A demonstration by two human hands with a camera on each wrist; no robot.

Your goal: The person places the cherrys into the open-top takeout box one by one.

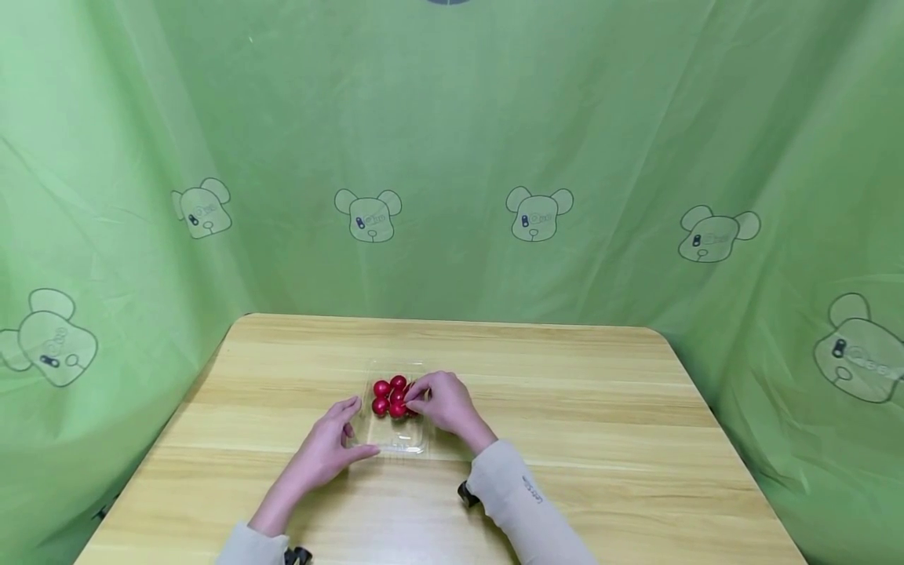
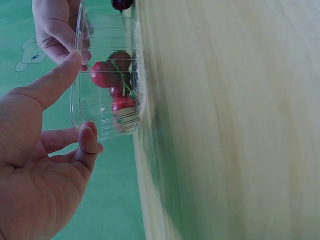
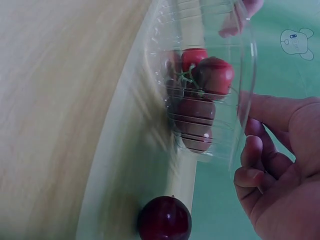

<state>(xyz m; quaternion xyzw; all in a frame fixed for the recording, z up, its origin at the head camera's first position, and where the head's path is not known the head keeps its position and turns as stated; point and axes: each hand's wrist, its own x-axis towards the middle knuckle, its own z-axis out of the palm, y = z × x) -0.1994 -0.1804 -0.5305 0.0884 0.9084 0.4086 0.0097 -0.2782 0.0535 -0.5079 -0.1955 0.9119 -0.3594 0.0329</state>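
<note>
A clear plastic box (image 1: 399, 449) stands on the table with several red cherries (image 1: 381, 388) inside, some with green stems (image 2: 121, 75). My left hand (image 1: 326, 449) holds the box by its near left corner. In the left wrist view its thumb (image 2: 62, 75) and curled fingers (image 2: 88, 137) lie on the rim. My right hand (image 1: 446, 404) reaches over the right side of the box, thumb and index fingertip together, pinching a cherry (image 1: 398, 410) by the stem end. The right wrist view shows the right hand (image 3: 285, 165) at the rim, its fingertips partly hidden behind it.
A dark red cherry (image 3: 165, 219) lies on the table outside the box, in the right wrist view. The wooden table (image 1: 565, 408) is bordered by a green curtain (image 1: 452, 141) printed with bear heads at the back and sides.
</note>
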